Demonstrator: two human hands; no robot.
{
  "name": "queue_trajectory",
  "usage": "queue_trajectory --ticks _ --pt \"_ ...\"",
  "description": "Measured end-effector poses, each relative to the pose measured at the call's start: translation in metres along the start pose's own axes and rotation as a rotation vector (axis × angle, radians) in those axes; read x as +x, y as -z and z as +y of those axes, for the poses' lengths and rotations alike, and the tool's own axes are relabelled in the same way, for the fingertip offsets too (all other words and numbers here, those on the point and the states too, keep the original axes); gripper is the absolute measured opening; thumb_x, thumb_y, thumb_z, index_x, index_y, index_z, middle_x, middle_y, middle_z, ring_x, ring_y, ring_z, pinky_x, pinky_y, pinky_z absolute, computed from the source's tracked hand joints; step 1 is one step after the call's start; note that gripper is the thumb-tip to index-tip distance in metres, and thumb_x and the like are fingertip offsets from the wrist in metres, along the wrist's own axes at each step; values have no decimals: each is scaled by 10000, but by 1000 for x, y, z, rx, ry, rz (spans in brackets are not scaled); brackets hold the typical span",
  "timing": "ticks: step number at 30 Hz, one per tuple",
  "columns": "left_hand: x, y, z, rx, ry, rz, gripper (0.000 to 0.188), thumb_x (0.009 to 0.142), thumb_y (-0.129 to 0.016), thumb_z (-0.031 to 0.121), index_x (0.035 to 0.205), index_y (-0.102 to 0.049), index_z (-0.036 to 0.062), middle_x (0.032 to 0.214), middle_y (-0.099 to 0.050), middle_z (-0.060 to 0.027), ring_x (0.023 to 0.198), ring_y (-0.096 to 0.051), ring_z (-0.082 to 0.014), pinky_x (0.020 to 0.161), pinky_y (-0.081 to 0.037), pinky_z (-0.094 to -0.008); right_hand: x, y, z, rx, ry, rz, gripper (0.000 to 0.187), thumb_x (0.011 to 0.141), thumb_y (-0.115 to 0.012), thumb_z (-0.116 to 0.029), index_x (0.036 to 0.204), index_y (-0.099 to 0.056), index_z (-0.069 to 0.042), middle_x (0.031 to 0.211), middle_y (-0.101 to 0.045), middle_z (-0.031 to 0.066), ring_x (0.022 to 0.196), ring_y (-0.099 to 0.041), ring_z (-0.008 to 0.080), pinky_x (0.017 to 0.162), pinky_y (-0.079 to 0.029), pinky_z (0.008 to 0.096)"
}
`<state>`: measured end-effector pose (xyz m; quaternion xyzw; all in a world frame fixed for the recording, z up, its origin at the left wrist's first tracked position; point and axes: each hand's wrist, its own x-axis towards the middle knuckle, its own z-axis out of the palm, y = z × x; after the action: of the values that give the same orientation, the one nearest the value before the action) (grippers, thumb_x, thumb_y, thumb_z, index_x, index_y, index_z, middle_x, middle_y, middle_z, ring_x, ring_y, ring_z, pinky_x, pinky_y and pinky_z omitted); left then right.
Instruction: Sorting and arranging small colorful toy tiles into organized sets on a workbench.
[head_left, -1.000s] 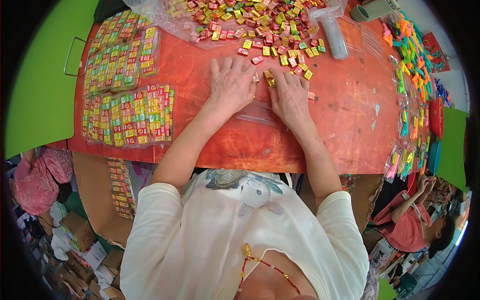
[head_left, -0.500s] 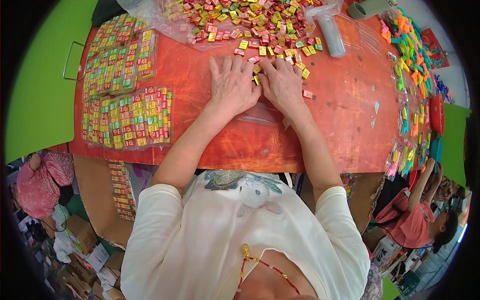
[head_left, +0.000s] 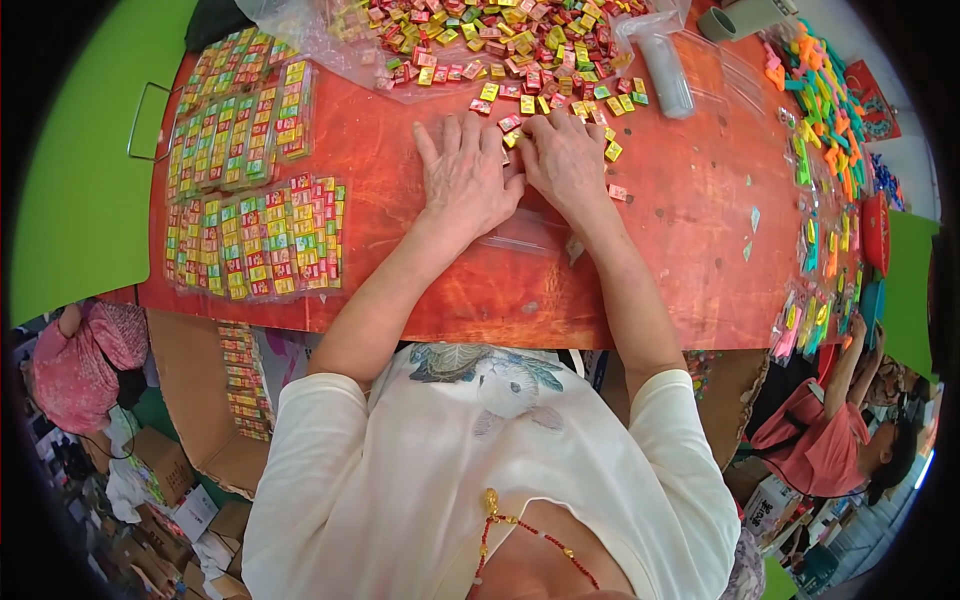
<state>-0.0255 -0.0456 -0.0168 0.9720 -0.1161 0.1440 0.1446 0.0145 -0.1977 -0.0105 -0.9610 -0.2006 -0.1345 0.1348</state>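
Note:
My left hand [head_left: 468,180] rests palm down on the red table, its fingers stretched out and spread. Its thumb points toward my right hand [head_left: 562,165], whose fingers are bent and held close together over the tabletop. Between the hands sit small printed boxes, among them a yellow box [head_left: 512,138] beside my right fingertips. Whatever lies beneath the right fingers is hidden. Just past the fingertips are more loose boxes, such as a red box [head_left: 509,123]. One pinkish box [head_left: 617,192] lies alone by my right wrist. A clear plastic strip [head_left: 525,240] lies nearer me, under my forearms.
A big heap of red, yellow and green boxes [head_left: 500,45] covers the far side on plastic sheeting. Filled clear packs [head_left: 255,240] are stacked at left. A clear plastic roll [head_left: 665,75] lies far right, colourful plastic toys [head_left: 830,120] beyond. Co-worker [head_left: 820,430] sits at right.
The left fingers have spread slightly and the thumb still points inward. My right hand has shifted a little, and the small boxes between the hands sit slightly differently.

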Motion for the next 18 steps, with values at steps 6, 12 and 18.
queue_trajectory --ticks 6,12,18 --pt "-4 5 -7 -66 38 1 455 849 -678 344 1189 -558 66 1307 -527 -178 1290 -449 -383 1054 -217 -743 -10 5 14 120 -66 84 178 872 -675 -252 976 -697 -109 891 -643 83 904 -624 264 802 -413 440" --pt "-1 2 -11 -4 15 -54 379 866 -660 291 1174 -561 93 1292 -523 -162 1286 -454 -370 1050 -221 -744 -4 4 -5 38 27 84 291 844 -719 -312 1050 -693 -108 960 -630 62 950 -616 247 827 -406 430" --pt "-4 -1 -16 -6 12 -62 344 900 -618 279 1191 -560 105 1322 -519 -146 1298 -456 -364 1053 -221 -740 2 12 2 -20 -26 16 224 858 -677 -289 990 -683 -109 948 -619 71 959 -608 250 845 -408 436"
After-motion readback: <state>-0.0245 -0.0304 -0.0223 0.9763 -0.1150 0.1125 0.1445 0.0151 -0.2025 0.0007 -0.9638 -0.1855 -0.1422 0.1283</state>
